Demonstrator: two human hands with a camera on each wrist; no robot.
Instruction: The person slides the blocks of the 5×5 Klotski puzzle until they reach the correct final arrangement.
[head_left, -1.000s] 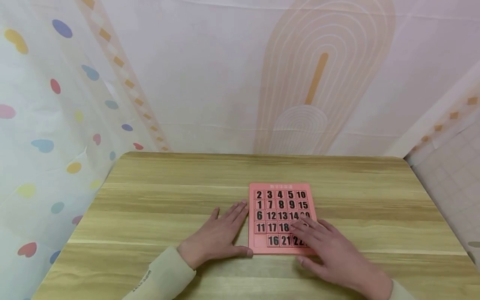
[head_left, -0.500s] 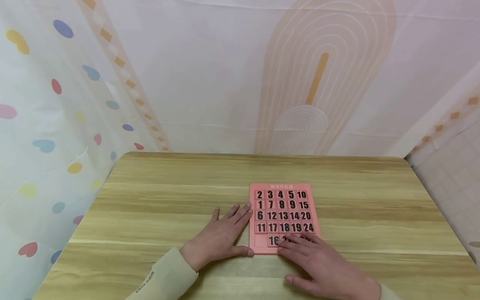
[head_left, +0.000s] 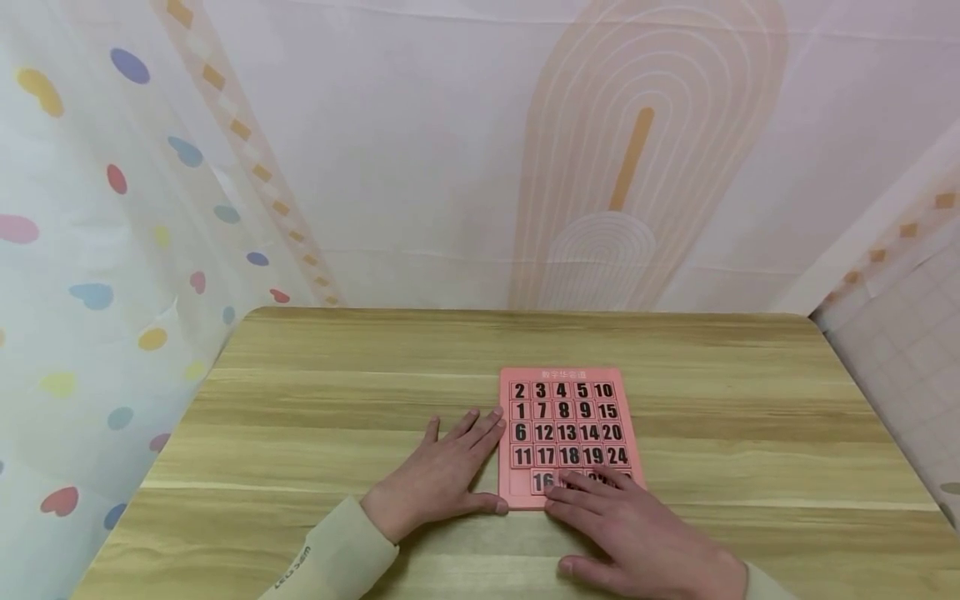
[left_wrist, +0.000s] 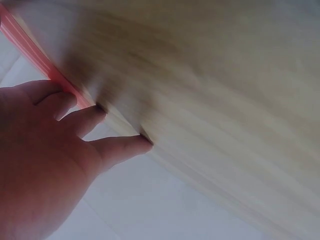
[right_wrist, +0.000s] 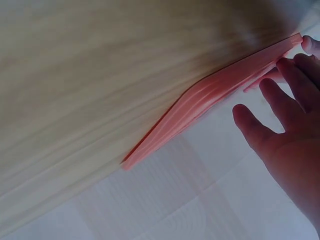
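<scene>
A pink number slide puzzle (head_left: 562,374) lies on the wooden table, its black-numbered tiles in rows. The bottom row has a gap at its left end, beside tile 16 (head_left: 542,481). My left hand (head_left: 435,479) lies spread at the puzzle's left side, fingertips on the edge and thumb at the lower left corner. My right hand (head_left: 626,525) reaches over the bottom row with straight fingers, one fingertip at tile 16; the tiles right of it are mostly covered. The right wrist view shows the puzzle's pink side (right_wrist: 200,102) beyond the extended fingers.
The wooden table (head_left: 337,375) spreads around the puzzle and ends at a pale patterned curtain (head_left: 420,167) behind. Another curtain with coloured dots and hearts (head_left: 90,358) hangs along the left.
My right hand has moved left and down from the right-hand tiles to the bottom row, uncovering 19, 20 and 24. Tile 16 has shifted slightly left. My left hand stays almost still.
</scene>
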